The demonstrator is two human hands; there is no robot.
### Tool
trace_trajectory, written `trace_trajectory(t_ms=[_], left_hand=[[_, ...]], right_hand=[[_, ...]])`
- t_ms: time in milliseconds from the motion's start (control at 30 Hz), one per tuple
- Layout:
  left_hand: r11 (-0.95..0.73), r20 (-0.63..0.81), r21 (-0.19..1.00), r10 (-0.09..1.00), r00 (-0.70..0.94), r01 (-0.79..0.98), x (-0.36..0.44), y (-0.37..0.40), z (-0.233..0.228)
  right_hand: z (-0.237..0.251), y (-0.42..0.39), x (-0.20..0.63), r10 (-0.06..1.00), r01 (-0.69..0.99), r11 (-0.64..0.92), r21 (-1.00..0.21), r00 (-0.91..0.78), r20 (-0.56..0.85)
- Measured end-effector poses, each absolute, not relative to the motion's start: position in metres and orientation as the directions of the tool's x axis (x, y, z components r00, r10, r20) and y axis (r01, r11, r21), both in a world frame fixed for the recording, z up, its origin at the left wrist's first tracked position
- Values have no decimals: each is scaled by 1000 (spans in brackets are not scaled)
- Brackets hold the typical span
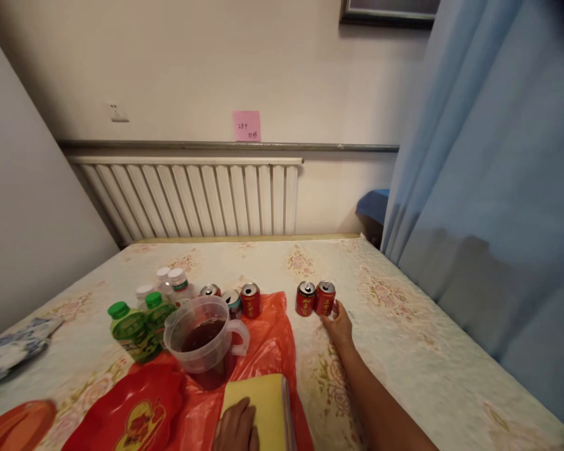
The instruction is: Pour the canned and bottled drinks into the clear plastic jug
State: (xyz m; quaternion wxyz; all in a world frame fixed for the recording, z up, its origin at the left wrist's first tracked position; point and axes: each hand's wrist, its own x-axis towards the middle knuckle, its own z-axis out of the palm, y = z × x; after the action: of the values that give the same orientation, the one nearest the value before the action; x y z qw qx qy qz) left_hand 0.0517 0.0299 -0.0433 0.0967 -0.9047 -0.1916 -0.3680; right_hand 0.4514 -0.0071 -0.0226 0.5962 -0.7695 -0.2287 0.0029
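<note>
Five cans (250, 303)—upright, axes vertical: three behind one pitcher (192, 358), two farther right; right hand (339, 326) grasping the outermost, left hand (239, 425) unclenched.

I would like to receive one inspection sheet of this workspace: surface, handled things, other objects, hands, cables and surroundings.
Surface: flowered cover, partly under a red plastic sheet.
Handled things: the rightmost red can, upright beside another can; a yellow folded item, probably cloth.
Clutter: pitcher with dark liquid, red tray, green-capped bottles, white-capped bottles, three more cans.
Hands: right hand touches the rightmost can, grip firmness unclear; left hand rests on the yellow item.
Cables: nothing seen.
Surroundings: radiator, wall socket, pink note, blue curtain.
</note>
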Motion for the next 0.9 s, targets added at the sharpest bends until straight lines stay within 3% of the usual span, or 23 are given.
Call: trace_trajectory(t_ms=[233, 467, 567, 767, 900], left_hand=[[-873, 703, 91, 397, 590, 479, 58, 13, -34], [-855, 708, 96, 419, 569, 510, 60, 6, -36], [-861, 699, 118, 426, 574, 495, 60, 7, -35], [-874, 713, 87, 389, 583, 478, 61, 13, -46], [-880, 689, 90, 393, 609, 466, 59, 20, -61]], right_hand=[[-19, -29, 423, 286, 301, -229, -926, 930, 231], [-7, -46, 391, 291, 315, -237, -919, 926, 242], [4, -36, 374, 353, 370, -195, -908, 891, 286], [38, 32, 327, 580, 504, -37, -863, 714, 392], [54, 83, 301, 643, 573, -7, -819, 630, 435]])
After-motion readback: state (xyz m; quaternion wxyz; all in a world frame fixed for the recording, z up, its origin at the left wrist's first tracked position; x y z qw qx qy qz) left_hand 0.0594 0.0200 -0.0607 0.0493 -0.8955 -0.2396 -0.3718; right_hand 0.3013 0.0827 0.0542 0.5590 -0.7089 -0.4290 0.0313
